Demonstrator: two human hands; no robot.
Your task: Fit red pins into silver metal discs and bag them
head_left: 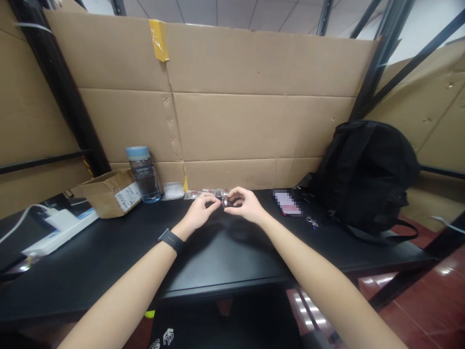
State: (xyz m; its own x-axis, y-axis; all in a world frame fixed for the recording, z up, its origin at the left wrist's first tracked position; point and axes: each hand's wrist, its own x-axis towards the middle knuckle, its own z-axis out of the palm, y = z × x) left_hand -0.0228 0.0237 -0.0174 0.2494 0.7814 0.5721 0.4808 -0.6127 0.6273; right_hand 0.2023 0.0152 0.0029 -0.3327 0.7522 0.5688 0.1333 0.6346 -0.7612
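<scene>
Above the black tabletop, my two hands meet near the back of the table. My right hand curls its thumb and fingers around a small round shiny thing, dark with a bright rim; its kind is too small to tell. My left hand, with a dark band on the wrist, is closed in a pinch right beside it. A tiny red spot shows at the left fingertips, and whatever they grip cannot be made out. Behind the hands lie clear plastic packets with small red marks, partly hidden by the fingers.
On the left stand a blue-lidded bottle, an open cardboard box and a white power strip. A phone, a small keyring and a black backpack are on the right. Cardboard walls the back.
</scene>
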